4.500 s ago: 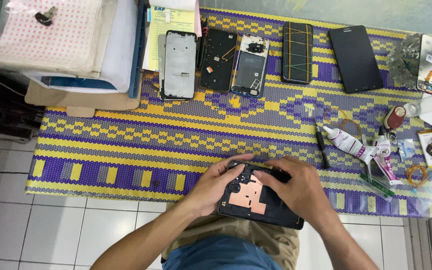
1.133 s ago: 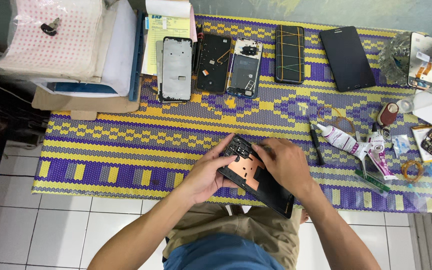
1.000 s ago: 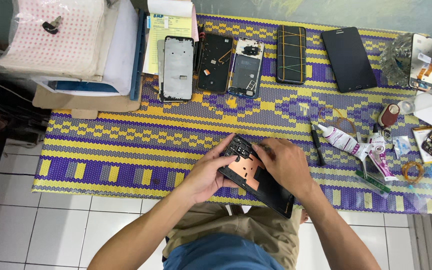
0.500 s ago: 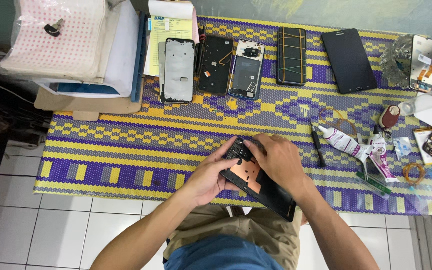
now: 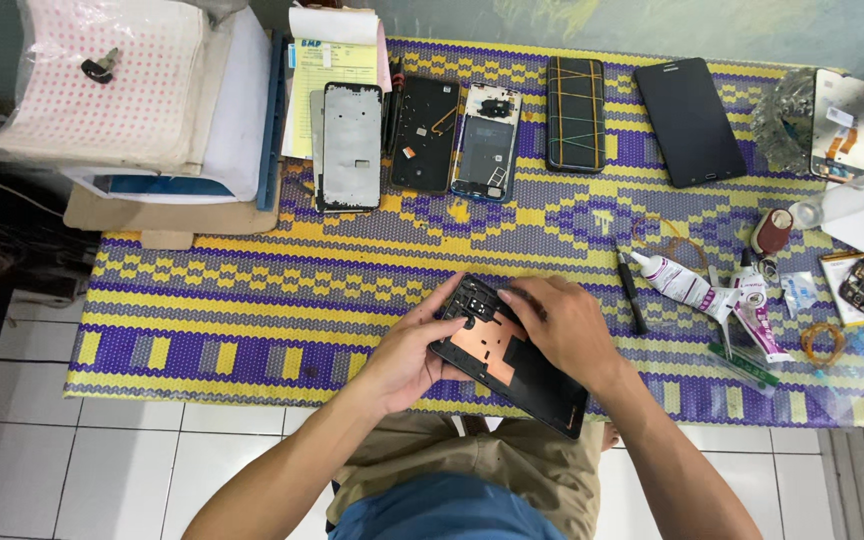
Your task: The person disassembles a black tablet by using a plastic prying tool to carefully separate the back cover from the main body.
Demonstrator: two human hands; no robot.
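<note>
Both closed on the opened phone frame: left hand gripping its edge, right hand fingers curled on top.

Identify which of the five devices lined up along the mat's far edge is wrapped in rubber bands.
The fourth from the left, a dark phone crossed by yellow and green bands; the other four have none.

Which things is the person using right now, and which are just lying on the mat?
In use:
- opened phone frame
- left hand, holding its edge
- right hand, pressing on its top end

Just lying about:
- row of phone parts
- black tablet
- glue tubes
- yellow notepad
- woven mat
</note>
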